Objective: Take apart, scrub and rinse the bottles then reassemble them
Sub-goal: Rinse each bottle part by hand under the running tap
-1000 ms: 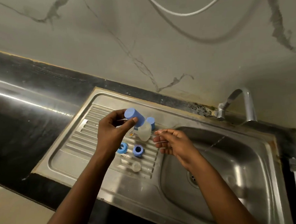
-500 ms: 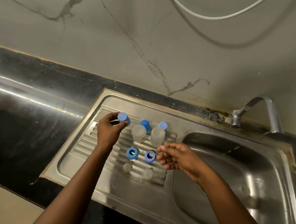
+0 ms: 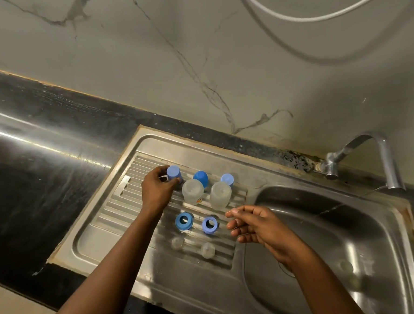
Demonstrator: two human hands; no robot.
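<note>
We have the left hand (image 3: 156, 192) near the middle of the frame, its thumb and fingers pinched round a pale blue cap (image 3: 173, 174). The cap stands closed end up on the ribbed drainboard (image 3: 103, 226), at the upper left corner of the laid-out parts; we cannot tell whether its rim quite touches the steel. Just right of it stand the two clear bottles, the left bottle (image 3: 192, 191) and the right bottle (image 3: 220, 195), both on end with their long axes upright. Behind them are a dark blue cap (image 3: 200, 178) and a second pale cap (image 3: 227, 179). Below the bottles lie the left ring (image 3: 184, 221) and the right ring (image 3: 210, 225), flat with holes upward, and lower down two clear teats (image 3: 177, 242). The right hand (image 3: 251, 224) hovers at the edge of the basin (image 3: 350, 221), fingers loosely spread and holding nothing. Its fingertips point left at the right ring just beside them, with the right bottle up and to the left. We judge this hand the nearer for either; the left must release its cap first.
</note>
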